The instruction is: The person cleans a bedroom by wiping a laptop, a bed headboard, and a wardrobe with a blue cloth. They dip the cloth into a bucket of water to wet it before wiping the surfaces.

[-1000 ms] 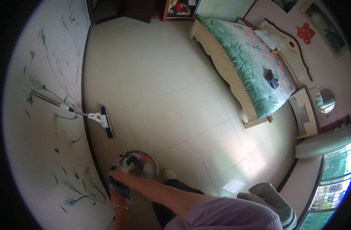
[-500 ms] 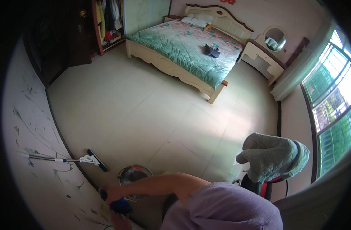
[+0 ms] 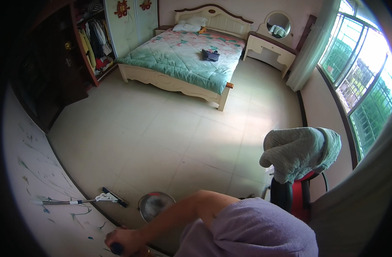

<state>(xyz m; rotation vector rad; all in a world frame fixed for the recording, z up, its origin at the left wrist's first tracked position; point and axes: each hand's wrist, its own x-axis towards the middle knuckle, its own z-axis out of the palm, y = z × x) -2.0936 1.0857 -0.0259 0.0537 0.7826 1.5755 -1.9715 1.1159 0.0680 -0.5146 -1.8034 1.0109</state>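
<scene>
While your left hand [image 3: 124,240] is curled shut around the small dark blue object [image 3: 116,248] low against the patterned wall [image 3: 41,188], keep the pressure even and the wrist loose, so the thing stays flat on the surface rather than tipping onto an edge. It sits right at the bottom rim of the view, half hidden under your fingers, so I cannot tell what kind of thing it is. Your right hand is out of view; only the lilac sleeve [image 3: 251,231] shows. Mind the round metal basin [image 3: 155,204] on the tiled floor [image 3: 170,128], just beside your forearm: work in short strokes away from it, I would say, so your elbow does not knock it. A long-handled squeegee mop [image 3: 95,199] leans against the wall further to your left, near but apart from your hand. Behind you stand a red chair draped with a grey-green blanket [image 3: 301,150] and a bed [image 3: 183,55]
</scene>
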